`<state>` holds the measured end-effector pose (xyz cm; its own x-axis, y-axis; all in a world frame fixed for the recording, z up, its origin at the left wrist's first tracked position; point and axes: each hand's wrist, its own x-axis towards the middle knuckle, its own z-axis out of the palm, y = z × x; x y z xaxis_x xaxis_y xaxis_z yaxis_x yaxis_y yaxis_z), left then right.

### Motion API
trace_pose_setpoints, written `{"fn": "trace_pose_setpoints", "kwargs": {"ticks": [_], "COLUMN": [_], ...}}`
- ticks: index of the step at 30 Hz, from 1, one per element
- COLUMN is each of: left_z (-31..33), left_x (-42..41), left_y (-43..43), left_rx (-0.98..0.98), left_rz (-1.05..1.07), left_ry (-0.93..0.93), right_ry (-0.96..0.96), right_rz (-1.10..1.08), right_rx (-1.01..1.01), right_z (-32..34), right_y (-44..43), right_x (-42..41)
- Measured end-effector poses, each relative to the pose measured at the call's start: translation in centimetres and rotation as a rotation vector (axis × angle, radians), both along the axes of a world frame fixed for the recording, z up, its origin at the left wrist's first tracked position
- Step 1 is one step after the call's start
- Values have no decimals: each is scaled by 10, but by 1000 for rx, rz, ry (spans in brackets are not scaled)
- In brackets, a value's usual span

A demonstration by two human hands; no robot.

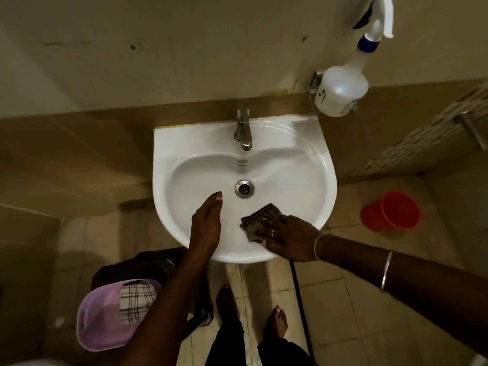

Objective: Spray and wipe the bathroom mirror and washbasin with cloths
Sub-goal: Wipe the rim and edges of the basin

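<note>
Lilac tub: nearest, low at left; a checked cloth lies draped inside it.
Left hand: fingers straight and together, holding nothing, over the near slope of the washbasin.
Right hand: fingers laid flat, pressing a brown wiping cloth against the bowl's near right wall.
Cloth handling: probably soft, light and limp; best bunched under the palm.
Orange mug: on the floor at right; nothing visible inside.
Spray bottle: farthest, in a wall holder; white, contents unclear.

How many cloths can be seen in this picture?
2. A dark checked cloth lies in the washbasin under the right hand; a white plaid cloth is in the purple tub. More may be hidden there.
</note>
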<state>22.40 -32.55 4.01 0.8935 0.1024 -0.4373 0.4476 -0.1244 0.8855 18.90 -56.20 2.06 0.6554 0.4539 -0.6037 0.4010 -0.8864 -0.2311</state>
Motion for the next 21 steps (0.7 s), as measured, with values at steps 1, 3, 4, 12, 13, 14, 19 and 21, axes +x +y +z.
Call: {"fn": "trace_pose_setpoints", "kwargs": {"ticks": [1,3,4,12,13,14,19,21], "left_z": [-1,-1,-1,1,2,2,4,5], "left_x": [-2,-5,-6,-11,-12,-14,-23,-28], "left_y": [-4,-11,-14,-22,-22,-22,-14,-11], "left_rx": [0,0,-1,13,7,3,12,5], "left_rz": [-7,-16,-16,-26,-23,-20,-11,1], "left_ry": [7,19,25,23,28,32,31,28], "right_ry": [-11,-31,-41,-126,-138,-153,-224,-244], "right_rz": [12,29,37,32,11,-16,-138,-163], "right_rx": [-22,-69,-98,-326,-340,-344,-349,-357], "right_z": [2,5,7,16,17,19,21,25], "right_y": [-8,-22,-29,-74,-75,-75,-73,-73], "right_x": [3,9,13,45,47,47,38,30]}}
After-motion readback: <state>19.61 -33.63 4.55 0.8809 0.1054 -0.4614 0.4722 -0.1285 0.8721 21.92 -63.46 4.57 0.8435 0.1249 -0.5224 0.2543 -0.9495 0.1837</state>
